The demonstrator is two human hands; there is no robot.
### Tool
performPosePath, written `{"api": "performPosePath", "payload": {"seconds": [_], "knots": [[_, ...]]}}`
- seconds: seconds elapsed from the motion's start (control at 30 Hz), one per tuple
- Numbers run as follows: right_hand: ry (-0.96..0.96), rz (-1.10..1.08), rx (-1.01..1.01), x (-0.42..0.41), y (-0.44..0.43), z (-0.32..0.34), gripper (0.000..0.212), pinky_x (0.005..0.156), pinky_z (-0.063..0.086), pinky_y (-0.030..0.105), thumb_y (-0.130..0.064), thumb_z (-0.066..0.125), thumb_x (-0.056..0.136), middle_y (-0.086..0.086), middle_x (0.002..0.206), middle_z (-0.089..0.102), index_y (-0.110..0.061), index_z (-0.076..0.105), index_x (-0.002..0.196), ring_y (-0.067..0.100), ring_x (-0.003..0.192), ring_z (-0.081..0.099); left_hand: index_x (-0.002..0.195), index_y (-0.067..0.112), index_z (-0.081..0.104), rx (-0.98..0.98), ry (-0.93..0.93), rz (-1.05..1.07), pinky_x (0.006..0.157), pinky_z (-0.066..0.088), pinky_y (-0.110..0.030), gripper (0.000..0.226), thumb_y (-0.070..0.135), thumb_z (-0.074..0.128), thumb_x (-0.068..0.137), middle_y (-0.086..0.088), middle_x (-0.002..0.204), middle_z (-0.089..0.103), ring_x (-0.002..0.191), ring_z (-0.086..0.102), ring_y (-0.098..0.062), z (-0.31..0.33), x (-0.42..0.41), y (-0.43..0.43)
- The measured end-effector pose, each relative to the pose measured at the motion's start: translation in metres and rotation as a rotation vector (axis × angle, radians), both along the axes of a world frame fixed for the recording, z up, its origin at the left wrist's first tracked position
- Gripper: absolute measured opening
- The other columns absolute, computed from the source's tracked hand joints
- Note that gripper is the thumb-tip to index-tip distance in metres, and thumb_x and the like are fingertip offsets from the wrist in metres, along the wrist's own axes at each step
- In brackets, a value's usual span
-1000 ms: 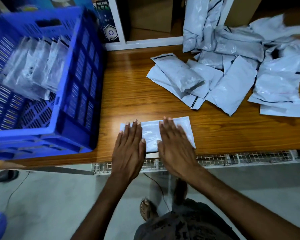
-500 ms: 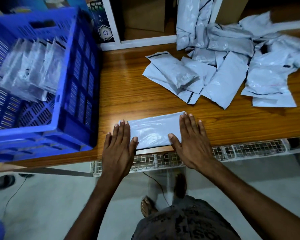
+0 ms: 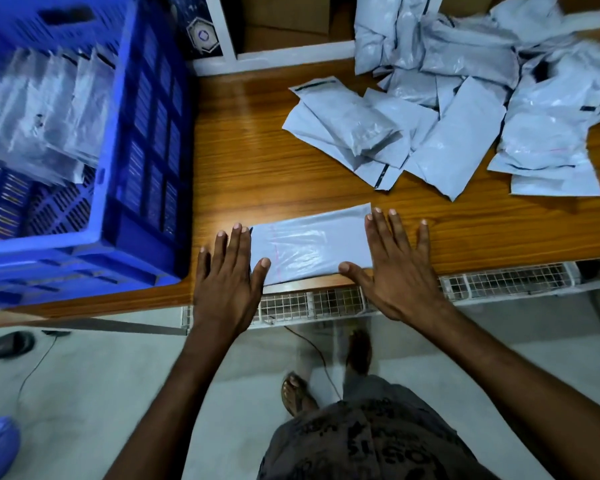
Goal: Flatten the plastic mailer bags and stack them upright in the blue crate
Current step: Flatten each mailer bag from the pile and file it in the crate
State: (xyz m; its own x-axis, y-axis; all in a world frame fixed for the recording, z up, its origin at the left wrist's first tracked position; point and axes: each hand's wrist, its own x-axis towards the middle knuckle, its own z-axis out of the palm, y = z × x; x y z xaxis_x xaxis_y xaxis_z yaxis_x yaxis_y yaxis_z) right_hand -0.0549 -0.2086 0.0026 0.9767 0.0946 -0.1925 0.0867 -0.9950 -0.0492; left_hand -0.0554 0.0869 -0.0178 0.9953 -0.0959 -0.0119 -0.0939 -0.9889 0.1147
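At the near edge of the brown wood-grain table, a single pale grey plastic mailer bag lies flat with its long side along the table edge, between the two hands. The left hand lies palm down with straight fingers held close together. It covers the bag's left end, with the thumb resting on the plastic and the outer fingers on bare wood. The right hand is likewise flat, palm down, with its fingers spread. Its thumb lies on the bag's near right corner, its index finger runs along the bag's right end, and the other fingers rest on the table beside it. Neither hand grips anything.

To the left, a blue slatted plastic crate stands on the table, just beside the left hand. Inside it, toward the far left, a row of grey mailer bags stands on edge and leans. This row is blurred.

At the far right of the table, a loose heap of crumpled grey mailer bags lies overlapping, well apart from the flattened bag.

Below the table edge runs a white wire-mesh tray. On the pale floor are a sandalled foot and, at the left margin, a dark shoe.
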Motion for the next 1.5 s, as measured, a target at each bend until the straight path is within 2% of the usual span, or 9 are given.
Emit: {"api": "performPosePath", "payload": {"seconds": [0.13, 0.3, 0.57, 0.63, 0.77, 1.0, 1.17, 1.3, 1.5], "knots": [[-0.115, -0.019, 0.102, -0.007, 0.017, 0.013, 0.093, 0.121, -0.01, 0.061, -0.078, -0.001, 0.094, 0.004, 0.167, -0.024, -0.014, -0.013, 0.16, 0.021, 0.153, -0.025, 0.164, 0.018, 0.018, -0.01, -0.062, -0.02, 0.127, 0.008, -0.051, 0.065, 0.052, 0.012, 0.109, -0.001, 0.172, 0.009, 0.159, 0.004, -0.023, 0.008, -0.014, -0.011], [-0.111, 0.022, 0.11, -0.015, 0.048, -0.007, 0.087, 0.121, -0.002, 0.063, -0.072, 0.01, 0.1, 0.005, 0.169, -0.014, -0.013, -0.007, 0.162, 0.021, 0.155, -0.017, 0.165, 0.018, 0.008, -0.056, 0.011, -0.022, 0.127, 0.004, -0.046, 0.077, 0.065, 0.018, 0.105, 0.002, 0.172, 0.005, 0.159, 0.001, -0.016, -0.001, -0.025, -0.037], [0.001, -0.011, 0.141, -0.013, 0.008, 0.007, 0.08, 0.121, -0.013, 0.058, -0.068, -0.004, 0.098, 0.0, 0.167, -0.023, -0.02, -0.016, 0.16, 0.017, 0.152, -0.026, 0.165, 0.025, -0.002, -0.073, 0.033, -0.03, 0.127, -0.006, -0.043, 0.083, 0.074, 0.016, 0.101, 0.009, 0.171, -0.006, 0.159, -0.008, -0.016, 0.018, -0.022, -0.013], [-0.086, 0.074, 0.197, 0.003, 0.011, 0.018, 0.073, 0.124, -0.009, 0.054, -0.061, 0.004, 0.103, -0.001, 0.169, -0.015, -0.02, -0.009, 0.162, 0.016, 0.155, -0.018, 0.166, 0.025, 0.004, -0.136, -0.049, -0.052, 0.127, -0.001, -0.041, 0.072, 0.063, 0.022, 0.106, 0.009, 0.172, 0.0, 0.159, -0.003, -0.015, 0.029, -0.004, -0.016], [-0.148, 0.22, 0.281, 0.054, 0.039, 0.037, 0.059, 0.12, 0.019, 0.049, -0.04, 0.041, 0.106, 0.002, 0.162, 0.033, -0.021, 0.024, 0.16, 0.023, 0.15, 0.028, 0.153, 0.02, 0.041, -0.273, -0.084, 0.016, 0.11, 0.032, -0.045, 0.051, 0.036, 0.046, 0.105, -0.008, 0.147, 0.055, 0.14, 0.043, -0.03, 0.046, 0.05, -0.034], [-0.076, 0.183, 0.286, 0.074, 0.05, 0.036, 0.038, 0.104, 0.029, 0.043, -0.036, 0.059, 0.098, -0.004, 0.131, 0.057, -0.03, 0.056, 0.136, 0.022, 0.128, 0.046, 0.114, 0.018, 0.061, -0.153, 0.045, 0.023, 0.091, 0.038, -0.045, 0.021, 0.034, 0.061, 0.1, -0.01, 0.124, 0.057, 0.119, 0.047, -0.034, 0.045, 0.069, -0.033], [-0.088, 0.228, 0.389, 0.067, 0.051, 0.067, 0.048, 0.104, 0.033, 0.041, -0.059, 0.064, 0.089, -0.008, 0.127, 0.057, -0.035, 0.062, 0.13, 0.015, 0.124, 0.047, 0.107, 0.02, 0.057, -0.351, -0.182, -0.091, 0.088, 0.036, -0.046, 0.011, 0.029, 0.054, 0.103, -0.004, 0.109, 0.064, 0.107, 0.053, -0.03, 0.07, 0.046, -0.03], [-0.089, 0.203, 0.435, 0.055, 0.057, 0.103, 0.027, 0.074, 0.052, 0.037, -0.051, 0.067, 0.09, -0.004, 0.093, 0.072, -0.026, 0.07, 0.098, 0.02, 0.089, 0.064, 0.109, 0.022, 0.06, -0.399, -0.369, -0.188, 0.089, 0.042, -0.048, 0.022, 0.036, 0.043, 0.104, -0.002, 0.106, 0.066, 0.104, 0.057, -0.029, 0.107, 0.028, -0.018], [-0.391, 0.133, 0.359, 0.03, 0.06, 0.134, 0.023, 0.068, 0.048, 0.035, -0.041, 0.059, 0.1, 0.007, 0.095, 0.075, -0.026, 0.072, 0.11, 0.032, 0.093, 0.069, 0.123, 0.011, 0.063, -0.518, -0.706, -0.103, 0.093, 0.047, -0.045, 0.02, 0.016, 0.055, 0.105, -0.006, 0.12, 0.066, 0.11, 0.061, -0.03, 0.146, 0.011, 0.01]]}}
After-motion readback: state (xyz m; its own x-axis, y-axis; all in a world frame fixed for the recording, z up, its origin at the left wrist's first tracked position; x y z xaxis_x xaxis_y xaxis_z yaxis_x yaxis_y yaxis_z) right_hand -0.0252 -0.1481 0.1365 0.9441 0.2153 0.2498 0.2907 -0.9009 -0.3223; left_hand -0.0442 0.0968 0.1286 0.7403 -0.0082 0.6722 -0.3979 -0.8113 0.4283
